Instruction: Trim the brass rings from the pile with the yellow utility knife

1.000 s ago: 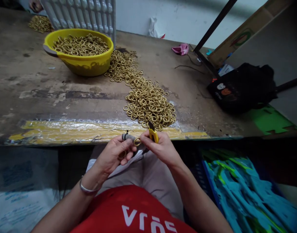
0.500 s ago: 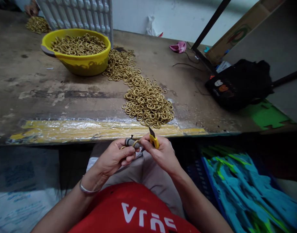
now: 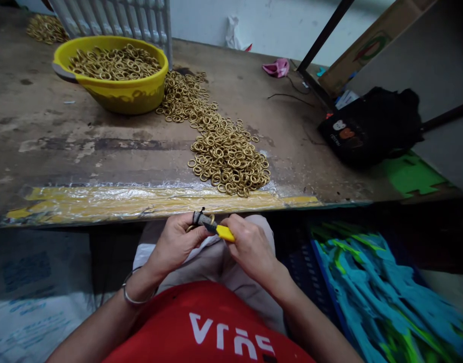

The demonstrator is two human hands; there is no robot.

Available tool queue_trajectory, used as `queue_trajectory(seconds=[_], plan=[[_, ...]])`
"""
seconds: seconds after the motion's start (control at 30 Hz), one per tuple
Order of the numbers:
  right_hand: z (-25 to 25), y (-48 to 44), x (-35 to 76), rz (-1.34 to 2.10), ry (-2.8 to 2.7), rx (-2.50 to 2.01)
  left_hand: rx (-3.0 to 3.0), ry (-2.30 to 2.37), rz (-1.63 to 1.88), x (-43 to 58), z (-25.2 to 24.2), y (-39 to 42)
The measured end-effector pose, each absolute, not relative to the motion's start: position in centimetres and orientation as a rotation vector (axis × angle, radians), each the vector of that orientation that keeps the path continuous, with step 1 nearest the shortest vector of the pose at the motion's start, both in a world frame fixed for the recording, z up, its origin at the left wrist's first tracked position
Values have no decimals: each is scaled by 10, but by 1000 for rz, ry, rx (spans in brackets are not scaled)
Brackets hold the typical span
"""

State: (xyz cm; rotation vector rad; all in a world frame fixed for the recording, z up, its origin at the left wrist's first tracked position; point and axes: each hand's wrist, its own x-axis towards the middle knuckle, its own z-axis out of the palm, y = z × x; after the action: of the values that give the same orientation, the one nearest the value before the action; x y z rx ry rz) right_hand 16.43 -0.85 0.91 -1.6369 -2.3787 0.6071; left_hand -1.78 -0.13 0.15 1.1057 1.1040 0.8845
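My left hand (image 3: 174, 239) is curled inward, the fingers bent close with little gap to the thumb, and they have hold of a ring (image 3: 212, 220) near their tips. A grey wrap (image 3: 204, 219) covers the end of my forefinger, tied by a black band (image 3: 195, 218). Part of another ring (image 3: 190, 228) shows between forefinger and thumb, nearer the palm. My right hand (image 3: 250, 239) is closed round the yellow knife (image 3: 226, 233), its dark blade pointing to my left, just beside the wrap and the first ring; whether it touches either I can't make out. Both hands are over my lap, just in front of the taped edge of the bench (image 3: 292, 151).

Ahead of them a pile (image 3: 231, 161) of brass-coloured rings spreads across the wood, running back to the yellow basin (image 3: 131, 98), which is heaped with more. Behind the basin stands a grey ribbed panel (image 3: 114, 20), and a smaller heap (image 3: 46, 28) lies at the far left. Off to my right are a pink cloth (image 3: 277, 68) and a black bag (image 3: 371, 128). Below, a blue crate (image 3: 324, 282) holds turquoise and green pieces (image 3: 390, 297).
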Motion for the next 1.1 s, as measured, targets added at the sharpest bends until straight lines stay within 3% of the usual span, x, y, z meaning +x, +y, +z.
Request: queue_trajectory(seconds=[0.3,0.43,0.57,0.77,0.87,1.03,1.1], plan=[[2,12,147,296,-2471,-1831,1269,1208,996,-31,4,5],[-2,38,151,172,-2384,-2079,1329,1062,803,-38,15,-4],[-9,58,151,106,-2380,-1990,1130,1027,704,-42,-2,-5],[-26,71,147,108,-2386,-2004,745,1058,891,-48,-31,4],[-23,71,150,360,-2221,-1846,660,960,933,-50,-29,6],[0,59,151,1276,-1851,-1396,636,919,931,-44,-24,12],[8,53,150,1468,-1816,-1276,682,997,905,-40,-23,15]])
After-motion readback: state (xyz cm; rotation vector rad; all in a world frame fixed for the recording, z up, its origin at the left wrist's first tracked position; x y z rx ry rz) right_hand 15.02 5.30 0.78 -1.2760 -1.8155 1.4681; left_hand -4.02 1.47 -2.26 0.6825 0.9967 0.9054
